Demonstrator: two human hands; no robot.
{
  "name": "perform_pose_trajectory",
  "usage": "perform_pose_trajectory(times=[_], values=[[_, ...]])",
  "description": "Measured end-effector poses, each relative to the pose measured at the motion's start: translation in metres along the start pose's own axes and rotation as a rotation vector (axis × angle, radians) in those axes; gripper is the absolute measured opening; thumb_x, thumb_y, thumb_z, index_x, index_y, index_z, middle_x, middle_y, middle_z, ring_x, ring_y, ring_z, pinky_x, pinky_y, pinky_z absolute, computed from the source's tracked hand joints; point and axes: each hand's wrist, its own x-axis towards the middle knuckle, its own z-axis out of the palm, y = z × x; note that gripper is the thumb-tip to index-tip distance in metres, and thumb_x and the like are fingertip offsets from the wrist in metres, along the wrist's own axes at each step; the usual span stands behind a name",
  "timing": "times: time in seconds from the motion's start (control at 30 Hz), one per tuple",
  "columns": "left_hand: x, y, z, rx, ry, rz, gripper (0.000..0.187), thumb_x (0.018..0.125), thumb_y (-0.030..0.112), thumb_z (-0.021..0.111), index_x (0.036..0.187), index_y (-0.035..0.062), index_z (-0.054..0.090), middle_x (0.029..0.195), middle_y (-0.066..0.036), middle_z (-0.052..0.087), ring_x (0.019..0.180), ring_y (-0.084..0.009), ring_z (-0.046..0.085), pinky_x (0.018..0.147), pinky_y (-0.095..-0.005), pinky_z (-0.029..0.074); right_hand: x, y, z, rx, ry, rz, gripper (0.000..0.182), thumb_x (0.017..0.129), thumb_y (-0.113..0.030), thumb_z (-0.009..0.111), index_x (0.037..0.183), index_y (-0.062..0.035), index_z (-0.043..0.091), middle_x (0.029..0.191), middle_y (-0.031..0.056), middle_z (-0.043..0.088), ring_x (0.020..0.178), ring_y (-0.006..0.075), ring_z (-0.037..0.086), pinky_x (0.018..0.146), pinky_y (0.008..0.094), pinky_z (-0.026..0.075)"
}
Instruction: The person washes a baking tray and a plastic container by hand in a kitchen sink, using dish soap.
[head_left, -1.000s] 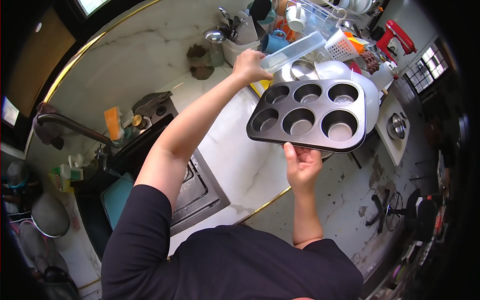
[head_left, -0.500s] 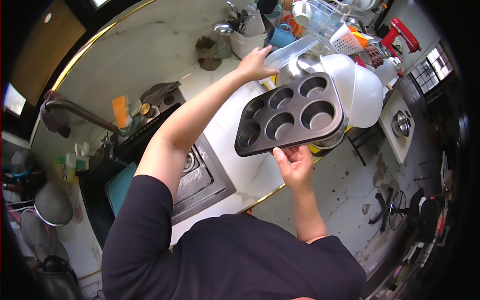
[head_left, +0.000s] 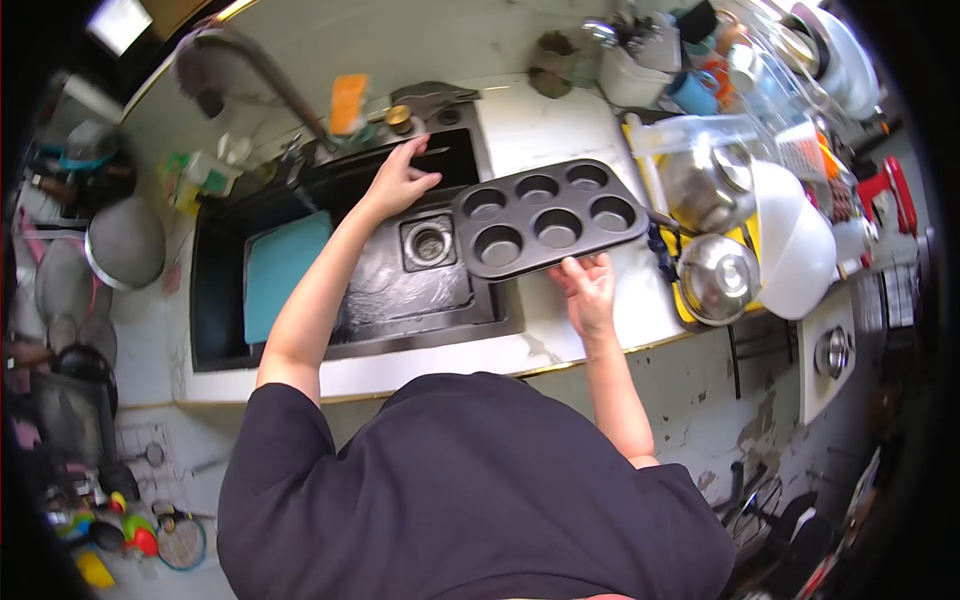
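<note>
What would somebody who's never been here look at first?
Probably the dark six-cup muffin tin in the middle, gripped at its near edge by the right hand. Next, the bright turquoise board-like thing in the left side of the sink, and the orange sponge behind it. A red stand mixer stands out at far right.

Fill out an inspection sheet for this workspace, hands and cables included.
Surface: pale veined countertop around a dark sink that looks wet.
Job's things: six-cup muffin tin, held up; cups look empty.
Clutter: orange sponge behind the sink; metal bowl and white bowl at right.
Hands: left hand open above the sink; right hand grips the tin's near rim.
Cables: nothing seen.
Surroundings: grey cookware at left; red appliance far right.
</note>
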Motion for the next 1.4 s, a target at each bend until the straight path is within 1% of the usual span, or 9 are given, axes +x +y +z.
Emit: perform_pose_trajectory(times=[0.17,0.43,0.8,0.93,0.97,1.0,1.07,1.2,1.4], values=[[-0.108,-0.085,-0.071,0.143,0.117,-0.484,0.055,0.069,0.014,0.064,0.118,0.0034,0.042,0.103,-0.014,0.053,0.082,-0.0190,0.057,0.065,-0.0294,0.048,0.015,0.012,-0.019,0.063,-0.015,-0.028,0.026,0.078,0.003,0.052,0.101,-0.0072,0.045,0.095,0.0070,0.055,0.084,0.0148,0.056,0.072,0.0287,0.051],[-0.208,-0.154,-0.125,0.410,-0.089,-0.748,0.051,0.072,0.024,0.060,0.112,-0.0040,0.047,0.109,-0.022,0.051,0.101,-0.0302,0.050,0.086,-0.0345,0.040,0.002,0.023,-0.023,-0.028,0.217,0.112,0.030,0.078,0.001,0.054,0.104,-0.0004,0.038,0.087,0.0088,0.054,0.080,0.0177,0.056,0.076,0.0301,0.050],[-0.234,-0.230,-0.207,0.375,-0.210,-0.724,0.052,0.072,0.025,0.060,0.113,-0.0038,0.047,0.111,-0.023,0.049,0.104,-0.0315,0.048,0.087,-0.0348,0.039,-0.021,0.049,0.019,-0.089,0.573,-0.068,0.052,0.077,0.003,0.049,0.122,0.0096,0.024,0.102,0.0180,0.048,0.093,0.0241,0.052,0.083,0.0320,0.044],[-0.249,-0.276,-0.235,0.442,-0.171,-0.638,0.052,0.071,0.025,0.060,0.112,-0.0029,0.047,0.113,-0.023,0.048,0.106,-0.0327,0.046,0.088,-0.0355,0.037,-0.026,0.065,0.051,-0.562,0.756,-0.045,0.060,0.069,-0.004,0.060,0.122,0.0075,0.033,0.100,0.0137,0.051,0.099,0.0226,0.049,0.087,0.0344,0.037],[-0.252,-0.277,-0.235,0.441,-0.200,-0.610,0.052,0.071,0.025,0.060,0.112,-0.0029,0.047,0.113,-0.023,0.048,0.106,-0.0327,0.046,0.088,-0.0355,0.037,-0.016,0.085,0.011,-0.924,0.865,-0.281,0.056,0.067,-0.006,0.062,0.117,0.0062,0.040,0.101,0.0146,0.052,0.098,0.0245,0.049,0.087,0.0318,0.036],[-0.254,-0.278,-0.238,0.427,-0.180,-0.635,0.051,0.071,0.025,0.060,0.112,-0.0029,0.048,0.112,-0.024,0.048,0.106,-0.0329,0.047,0.088,-0.0356,0.037,-0.019,0.082,0.011,-1.057,0.946,-0.257,0.055,0.062,-0.013,0.061,0.111,0.0060,0.046,0.112,0.0258,0.044,0.113,0.0329,0.036,0.095,0.0357,0.029],[-0.255,-0.278,-0.250,0.426,-0.159,-0.644,0.051,0.070,0.024,0.061,0.112,-0.0028,0.048,0.112,-0.024,0.049,0.105,-0.0331,0.047,0.088,-0.0358,0.037,-0.026,0.077,0.013,-1.300,1.012,-0.223,0.052,0.062,-0.015,0.060,0.109,0.0046,0.048,0.114,0.0289,0.041,0.117,0.0363,0.031,0.097,0.0374,0.027],[-0.258,-0.270,-0.251,0.421,-0.126,-0.568,0.050,0.070,0.023,0.061,0.110,-0.0029,0.049,0.109,-0.023,0.050,0.104,-0.0331,0.048,0.087,-0.0359,0.038,-0.023,0.063,0.002,-1.587,1.166,-0.169,0.054,0.060,-0.021,0.062,0.109,-0.0012,0.050,0.107,0.0239,0.049,0.109,0.0326,0.040,0.093,0.0348,0.032],[-0.262,-0.271,-0.250,0.315,-0.107,-0.569,0.048,0.072,0.023,0.060,0.111,-0.0019,0.049,0.114,-0.022,0.047,0.107,-0.0317,0.045,0.089,-0.0359,0.036,-0.017,0.044,0.018,-1.578,1.179,0.053,0.056,0.062,-0.029,0.064,0.115,-0.0229,0.048,0.126,0.0207,0.032,0.115,0.0357,0.033,0.095,0.0407,0.029]])
